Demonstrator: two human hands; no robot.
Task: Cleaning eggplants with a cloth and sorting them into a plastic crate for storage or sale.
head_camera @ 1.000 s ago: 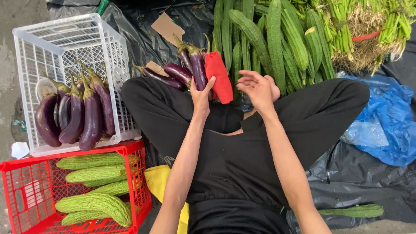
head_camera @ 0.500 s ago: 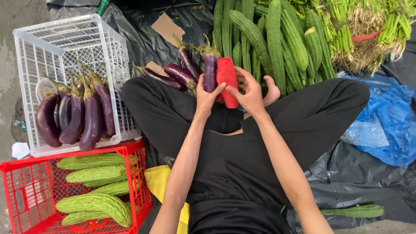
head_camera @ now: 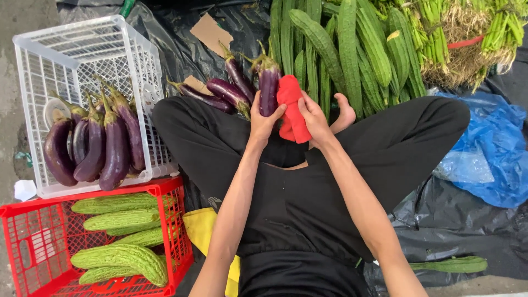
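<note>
eggplant (head_camera: 269, 88), purple with a green stem, stands nearly upright above the lap of the seated person, head view. left hand (head_camera: 263, 118) is closed around its lower part, thumb to the right side of it. red cloth (head_camera: 292, 110) lies against the right side of the eggplant, touching it. right hand (head_camera: 313, 118) is closed on the cloth, fingers wrapped over its lower half. loose eggplants (head_camera: 220, 91) lie on the black sheet (head_camera: 456, 220) just behind the left hand, beside a scrap of cardboard (head_camera: 212, 33). long green gourds (head_camera: 352, 44) are piled behind the right hand. white crate (head_camera: 82, 55), at the left, holds more eggplants. red crate (head_camera: 33, 231), touching its near edge, holds pale green bitter gourds (head_camera: 121, 256). blue plastic bag (head_camera: 489, 148) lies at the right, well apart from both hands.
</note>
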